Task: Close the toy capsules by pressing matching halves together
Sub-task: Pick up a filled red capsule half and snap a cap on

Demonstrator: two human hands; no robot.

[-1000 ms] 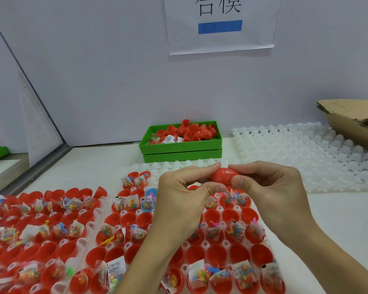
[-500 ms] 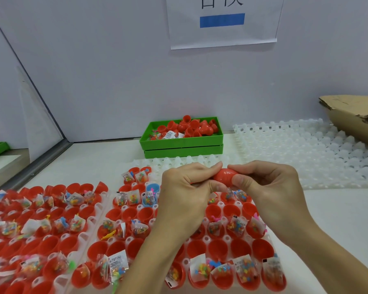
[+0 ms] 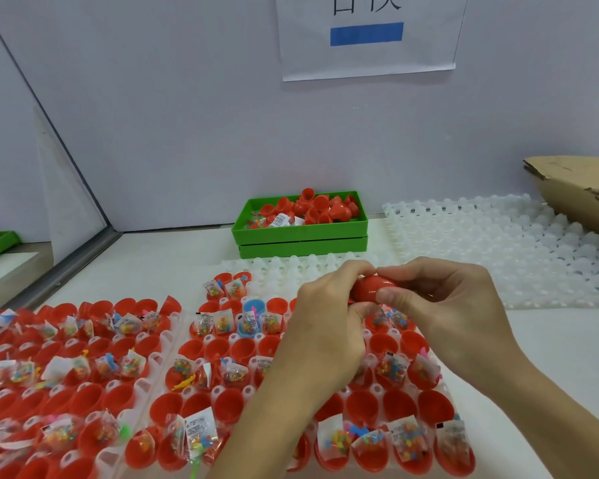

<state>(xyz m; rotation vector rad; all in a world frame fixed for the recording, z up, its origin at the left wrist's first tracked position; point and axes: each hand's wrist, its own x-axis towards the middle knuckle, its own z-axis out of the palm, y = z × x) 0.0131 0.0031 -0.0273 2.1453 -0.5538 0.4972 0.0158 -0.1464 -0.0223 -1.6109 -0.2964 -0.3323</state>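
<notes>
A red egg-shaped capsule (image 3: 370,288) is held above the near tray between both hands. My left hand (image 3: 325,323) grips its left end with curled fingers and thumb. My right hand (image 3: 443,305) pinches its right end, thumb in front. Most of the capsule is hidden by fingers, so its seam does not show. Below lies a clear tray (image 3: 184,337) of open red capsule halves (image 3: 360,406), many holding small bagged toys (image 3: 198,433); one half is blue (image 3: 253,309). A green bin (image 3: 301,233) at the back holds loose red halves (image 3: 312,205).
A second tray of filled red halves (image 3: 59,368) lies at the left. Empty white cell trays (image 3: 498,247) spread at the back right, beside a torn cardboard box (image 3: 581,191). A paper sign (image 3: 367,36) hangs on the wall. A partition (image 3: 66,216) borders the left.
Both hands stay on the red capsule at about the same spot. My right thumb and fingers have closed further over it, hiding more of its surface. The camera view has shifted slightly.
</notes>
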